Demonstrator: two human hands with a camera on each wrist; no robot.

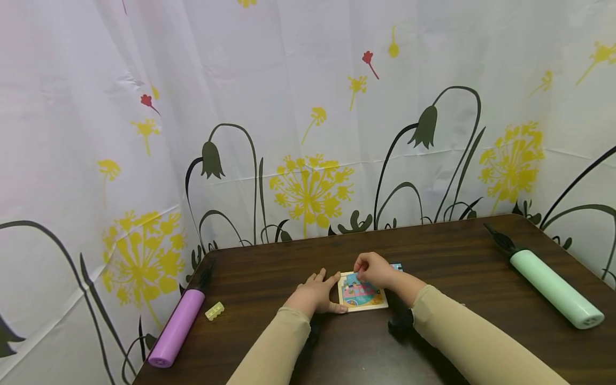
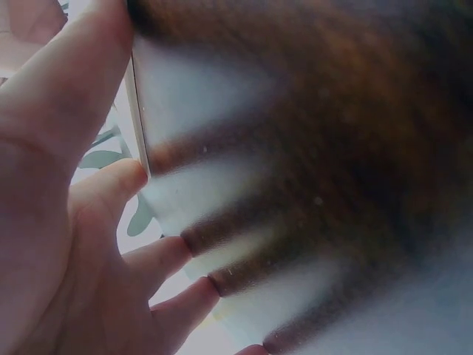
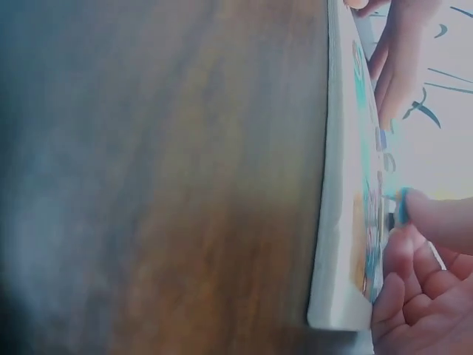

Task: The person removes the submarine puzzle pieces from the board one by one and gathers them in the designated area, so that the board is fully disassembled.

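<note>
A small square puzzle board (image 1: 363, 294) with a colourful picture lies on the dark wooden table (image 1: 269, 267). My left hand (image 1: 321, 286) lies flat on the table at the board's left side, fingers straight and spread, thumb against the board's edge (image 2: 137, 111). My right hand (image 1: 362, 269) hovers over the far part of the board with fingers curled, pinching a small blue puzzle piece (image 3: 403, 207) just above the picture. In the right wrist view the board's pale edge (image 3: 336, 222) shows side-on. Another blue piece (image 1: 397, 266) lies on the table behind the right hand.
A purple hand pump (image 1: 177, 327) lies near the table's left edge, with a small yellow block (image 1: 214, 310) beside it. A mint-green hand pump (image 1: 553, 289) lies at the right. A flower-printed curtain (image 1: 308, 133) hangs close behind the table.
</note>
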